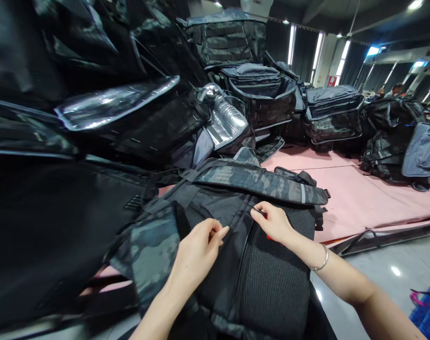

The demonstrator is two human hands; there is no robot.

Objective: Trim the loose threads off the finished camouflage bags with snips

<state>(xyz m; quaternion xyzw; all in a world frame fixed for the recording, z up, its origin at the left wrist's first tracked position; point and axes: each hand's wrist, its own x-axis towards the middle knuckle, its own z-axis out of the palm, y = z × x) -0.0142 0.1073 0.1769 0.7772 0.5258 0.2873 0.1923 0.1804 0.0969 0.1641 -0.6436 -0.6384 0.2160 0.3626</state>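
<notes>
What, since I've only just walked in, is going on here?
A person is handling a dark backpack, back side up, at a pink table. The right hand holds a small dark and red item, mostly hidden, over the backpack. The left hand is beside it, fingers curled; whether it grips anything isn't clear. More bags crowd the table behind.

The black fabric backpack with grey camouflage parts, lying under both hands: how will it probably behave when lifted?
The backpack probably sags, since its fabric looks creased. One thick grey camouflage shoulder strap likely bends softly, appearing padded. Rolling seems unlikely: the broad black mesh panel faces up.
</notes>
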